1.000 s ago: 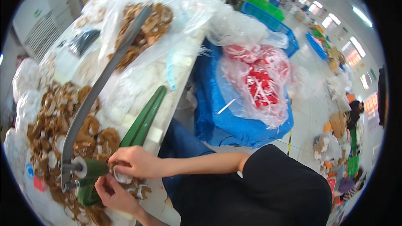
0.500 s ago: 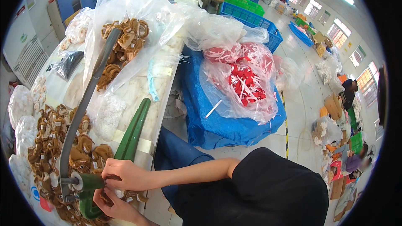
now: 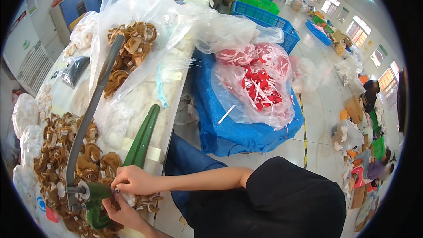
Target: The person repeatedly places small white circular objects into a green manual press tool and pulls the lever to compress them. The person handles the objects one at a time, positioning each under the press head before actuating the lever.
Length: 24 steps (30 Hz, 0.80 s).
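A hand press with a green body [image 3: 99, 190] and a long grey lever [image 3: 90, 108] stands at the near left of the table. My right hand [image 3: 134, 180] is beside its head, thumb and fingers pinched at a small dark round piece with a pale ring [image 3: 116, 190]. Just below, my left hand [image 3: 125, 215] has its fingers bent up toward the same spot; what they grip, if anything, is hidden. Small brown plush pieces [image 3: 59, 150] with white tags lie heaped around the press. Another brown bunch [image 3: 136, 39] rests in a clear plastic bag.
A green metal bar [image 3: 143, 134] runs from the press along the table [image 3: 169, 101]. A blue-covered stack [image 3: 233, 136] carries a bag of red and white pieces [image 3: 260, 86] to the right. Behind are blue [image 3: 260, 15] and green crates [image 3: 255, 1]. Other people work far right.
Both hands have shifted slightly to the right. The brown piece seen between them is no longer visible there, and a small round piece now shows at my right fingertips. The view has shifted slightly.
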{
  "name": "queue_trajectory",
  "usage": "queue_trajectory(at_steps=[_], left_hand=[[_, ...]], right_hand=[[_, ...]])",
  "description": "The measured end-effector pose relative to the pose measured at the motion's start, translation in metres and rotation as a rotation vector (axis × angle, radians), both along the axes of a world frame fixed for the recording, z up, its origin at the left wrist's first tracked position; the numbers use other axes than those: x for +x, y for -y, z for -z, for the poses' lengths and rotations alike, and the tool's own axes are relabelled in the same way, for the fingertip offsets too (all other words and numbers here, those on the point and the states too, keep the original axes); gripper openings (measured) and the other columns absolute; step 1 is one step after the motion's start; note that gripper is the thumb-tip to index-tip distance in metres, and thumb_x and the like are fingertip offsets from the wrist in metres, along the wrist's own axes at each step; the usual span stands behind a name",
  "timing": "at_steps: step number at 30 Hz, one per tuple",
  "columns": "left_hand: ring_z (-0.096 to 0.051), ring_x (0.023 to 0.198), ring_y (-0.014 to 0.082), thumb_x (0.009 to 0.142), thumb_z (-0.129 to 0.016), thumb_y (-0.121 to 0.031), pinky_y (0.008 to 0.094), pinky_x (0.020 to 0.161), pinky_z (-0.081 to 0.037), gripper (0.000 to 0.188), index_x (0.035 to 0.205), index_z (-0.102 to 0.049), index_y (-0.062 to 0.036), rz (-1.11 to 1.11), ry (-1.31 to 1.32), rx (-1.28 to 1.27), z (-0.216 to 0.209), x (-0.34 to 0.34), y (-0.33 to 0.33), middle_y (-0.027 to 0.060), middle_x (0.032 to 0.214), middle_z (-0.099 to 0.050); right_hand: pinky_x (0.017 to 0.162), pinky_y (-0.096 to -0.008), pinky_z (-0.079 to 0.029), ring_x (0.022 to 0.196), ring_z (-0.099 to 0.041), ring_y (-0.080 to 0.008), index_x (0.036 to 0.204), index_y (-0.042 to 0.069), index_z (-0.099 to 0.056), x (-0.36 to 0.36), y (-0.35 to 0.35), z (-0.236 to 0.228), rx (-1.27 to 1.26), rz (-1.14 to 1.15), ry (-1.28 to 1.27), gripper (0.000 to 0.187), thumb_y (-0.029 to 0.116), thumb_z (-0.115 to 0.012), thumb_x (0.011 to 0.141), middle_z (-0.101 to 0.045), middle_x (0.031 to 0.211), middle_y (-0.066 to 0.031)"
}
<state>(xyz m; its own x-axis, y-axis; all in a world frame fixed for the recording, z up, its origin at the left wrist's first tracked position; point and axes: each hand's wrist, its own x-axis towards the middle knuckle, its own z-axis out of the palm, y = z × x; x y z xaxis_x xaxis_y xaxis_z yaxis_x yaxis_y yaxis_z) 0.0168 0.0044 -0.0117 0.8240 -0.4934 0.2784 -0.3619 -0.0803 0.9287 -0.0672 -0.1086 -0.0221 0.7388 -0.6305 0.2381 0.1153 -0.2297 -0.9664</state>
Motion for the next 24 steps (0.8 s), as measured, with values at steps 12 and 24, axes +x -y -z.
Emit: queue_trajectory(at_steps=[12, 24], left_hand=[[-0.053, 0.079, 0.0109, 0.093, -0.075, -0.005, 0.0268, 0.070, -0.044, 0.012, 0.100, -0.067, 0.0006, -0.041, 0.013, 0.018, 0.004, -0.004, -0.004, 0.0016, 0.093, -0.059], [-0.051, 0.074, 0.0066, 0.090, -0.078, -0.004, 0.0235, 0.063, -0.041, 0.014, 0.089, -0.065, 0.0012, -0.106, 0.037, 0.001, -0.003, -0.013, 0.002, 0.0013, 0.094, -0.058]], right_hand=[[0.066, -0.0278, -0.052, 0.076, -0.065, -0.0110, 0.103, -0.002, -0.072, 0.002, -0.001, -0.011, 0.118, 0.041, -0.033, 0.017, 0.012, -0.068, 0.094, -0.070, 0.087, -0.0078], [0.068, -0.0306, -0.053, 0.072, -0.064, -0.0141, 0.101, -0.002, -0.073, 0.002, 0.009, -0.020, 0.163, -0.033, -0.136, 0.019, 0.014, -0.067, 0.093, -0.071, 0.083, -0.0105]])
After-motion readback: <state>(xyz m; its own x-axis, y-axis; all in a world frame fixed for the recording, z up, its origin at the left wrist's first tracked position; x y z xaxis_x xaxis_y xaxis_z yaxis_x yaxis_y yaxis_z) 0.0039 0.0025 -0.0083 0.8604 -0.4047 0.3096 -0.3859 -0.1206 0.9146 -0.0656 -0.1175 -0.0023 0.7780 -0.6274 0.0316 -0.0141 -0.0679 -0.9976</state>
